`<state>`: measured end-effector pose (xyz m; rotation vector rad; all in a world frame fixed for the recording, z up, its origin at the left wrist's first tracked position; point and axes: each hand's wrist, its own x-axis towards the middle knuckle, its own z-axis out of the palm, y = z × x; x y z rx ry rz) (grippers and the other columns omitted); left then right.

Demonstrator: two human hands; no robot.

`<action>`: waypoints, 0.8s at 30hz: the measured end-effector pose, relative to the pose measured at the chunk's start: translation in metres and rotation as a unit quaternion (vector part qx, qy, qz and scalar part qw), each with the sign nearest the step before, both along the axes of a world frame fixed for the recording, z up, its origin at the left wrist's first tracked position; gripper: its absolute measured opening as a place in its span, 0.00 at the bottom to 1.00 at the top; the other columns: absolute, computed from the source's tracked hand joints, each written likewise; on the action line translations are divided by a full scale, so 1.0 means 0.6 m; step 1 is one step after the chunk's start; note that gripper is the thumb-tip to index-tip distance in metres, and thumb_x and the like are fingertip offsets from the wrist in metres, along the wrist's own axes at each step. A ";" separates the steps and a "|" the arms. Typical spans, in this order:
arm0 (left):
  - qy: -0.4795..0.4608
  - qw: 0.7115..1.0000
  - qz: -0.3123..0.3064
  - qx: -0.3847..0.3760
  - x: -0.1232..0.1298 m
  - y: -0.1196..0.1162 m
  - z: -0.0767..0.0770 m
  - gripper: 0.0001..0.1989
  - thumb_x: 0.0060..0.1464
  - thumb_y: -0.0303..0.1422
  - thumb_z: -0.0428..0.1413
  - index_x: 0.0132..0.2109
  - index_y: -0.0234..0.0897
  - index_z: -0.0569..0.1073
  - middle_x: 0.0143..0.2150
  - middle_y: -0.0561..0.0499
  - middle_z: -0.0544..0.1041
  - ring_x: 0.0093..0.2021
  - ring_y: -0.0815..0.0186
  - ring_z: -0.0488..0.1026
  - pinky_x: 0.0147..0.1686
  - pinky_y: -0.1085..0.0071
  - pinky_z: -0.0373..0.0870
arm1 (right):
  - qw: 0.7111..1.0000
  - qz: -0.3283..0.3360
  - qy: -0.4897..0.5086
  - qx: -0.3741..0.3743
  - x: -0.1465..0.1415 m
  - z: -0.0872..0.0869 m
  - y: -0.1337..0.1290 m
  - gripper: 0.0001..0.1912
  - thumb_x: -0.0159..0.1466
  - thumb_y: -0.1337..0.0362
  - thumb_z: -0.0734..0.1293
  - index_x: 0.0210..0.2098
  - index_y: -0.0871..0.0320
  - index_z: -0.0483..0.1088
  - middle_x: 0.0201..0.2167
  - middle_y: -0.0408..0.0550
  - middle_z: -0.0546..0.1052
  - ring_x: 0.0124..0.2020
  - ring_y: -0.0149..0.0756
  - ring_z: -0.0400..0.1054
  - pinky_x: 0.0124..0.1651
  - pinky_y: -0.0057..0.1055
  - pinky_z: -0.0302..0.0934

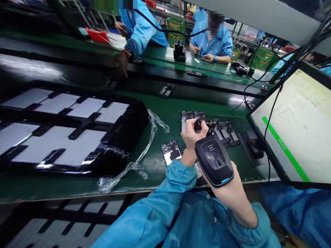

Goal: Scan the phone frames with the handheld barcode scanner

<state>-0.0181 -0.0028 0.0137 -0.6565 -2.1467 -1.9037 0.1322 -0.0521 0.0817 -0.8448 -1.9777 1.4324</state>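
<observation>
My left hand (pixel 190 133) is closed on an opened phone body (pixel 212 126), dark with bare circuitry, held tilted above other phone bodies. My right hand (pixel 234 170) is mostly covered by a black barcode scanner (pixel 214 160) with a blue light; its fingers are hidden, and whether it grips the scanner or wears it I cannot tell. Beyond my hands, several phone bodies (pixel 186 116) stand in a row on the green bench (pixel 155 165). Another phone body (pixel 171 151) lies left of my left wrist, and one more is partly hidden beneath my forearms.
A large black tray (pixel 64 119) with pale compartments fills the left. Crumpled clear plastic (pixel 144 155) lies beside it. At right stand a monitor (pixel 297 127) showing PASS and a mouse (pixel 255 148). Across the line, a co-worker's hand (pixel 121 63) reaches over; another person (pixel 212 44) sits working.
</observation>
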 end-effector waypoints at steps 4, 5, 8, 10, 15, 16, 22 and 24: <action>-0.065 0.994 -0.077 -0.036 0.004 0.026 -0.009 0.14 0.56 0.43 0.56 0.42 0.38 0.66 0.31 0.53 0.74 0.31 0.67 0.73 0.36 0.71 0.67 | 0.994 -0.105 -0.015 -0.032 0.035 -0.029 0.035 0.15 0.48 0.69 0.76 0.36 0.58 0.76 0.34 0.49 0.82 0.34 0.45 0.76 0.42 0.38 0.71; -0.096 0.988 -0.112 -0.045 0.014 0.038 -0.017 0.14 0.57 0.44 0.55 0.43 0.38 0.66 0.33 0.51 0.74 0.33 0.66 0.73 0.38 0.70 0.68 | 0.988 -0.147 -0.021 -0.045 0.050 -0.044 0.050 0.16 0.48 0.67 0.77 0.37 0.58 0.77 0.36 0.51 0.83 0.37 0.48 0.77 0.45 0.41 0.71; -0.218 0.938 -0.258 -0.076 0.073 0.073 -0.060 0.17 0.59 0.46 0.52 0.44 0.37 0.66 0.41 0.45 0.75 0.43 0.61 0.74 0.47 0.64 0.68 | 0.971 -0.218 -0.015 -0.097 0.109 -0.101 0.097 0.21 0.48 0.59 0.79 0.39 0.59 0.78 0.39 0.53 0.83 0.45 0.52 0.76 0.54 0.48 0.67; -0.285 0.873 -0.383 -0.098 0.123 0.085 -0.099 0.19 0.58 0.44 0.53 0.50 0.34 0.65 0.48 0.41 0.75 0.51 0.58 0.72 0.54 0.61 0.67 | 0.963 -0.235 0.018 -0.128 0.152 -0.139 0.122 0.23 0.49 0.56 0.79 0.42 0.57 0.78 0.42 0.52 0.83 0.48 0.51 0.75 0.56 0.49 0.66; -0.199 0.755 -0.611 -0.130 0.200 0.055 -0.166 0.45 0.47 0.32 0.60 0.69 0.35 0.49 0.68 0.37 0.59 0.68 0.54 0.57 0.66 0.59 0.56 | 0.943 -0.258 0.086 -0.193 0.226 -0.201 0.134 0.22 0.55 0.49 0.74 0.45 0.54 0.77 0.45 0.49 0.82 0.51 0.49 0.74 0.56 0.50 0.67; -0.149 0.761 -0.613 -0.150 0.206 0.049 -0.169 0.48 0.45 0.31 0.62 0.70 0.35 0.46 0.69 0.36 0.57 0.70 0.53 0.55 0.66 0.59 0.55 | 0.942 -0.250 0.090 -0.204 0.235 -0.209 0.132 0.22 0.55 0.49 0.74 0.45 0.54 0.77 0.45 0.49 0.82 0.52 0.49 0.74 0.56 0.50 0.67; 0.065 0.822 -0.434 -0.364 0.230 0.078 -0.140 0.27 0.62 0.34 0.50 0.66 0.34 0.57 0.56 0.34 0.69 0.56 0.47 0.72 0.52 0.53 0.69 | 0.955 -0.187 0.050 -0.227 0.275 -0.225 0.154 0.24 0.49 0.54 0.79 0.45 0.50 0.78 0.46 0.47 0.82 0.50 0.53 0.74 0.57 0.56 0.66; 0.081 0.816 -0.395 -0.414 0.245 0.087 -0.126 0.23 0.64 0.37 0.48 0.63 0.33 0.61 0.51 0.35 0.72 0.50 0.48 0.75 0.47 0.55 0.72 | 0.960 -0.179 0.022 -0.215 0.283 -0.218 0.171 0.24 0.47 0.58 0.81 0.44 0.49 0.79 0.46 0.46 0.82 0.54 0.55 0.72 0.63 0.56 0.59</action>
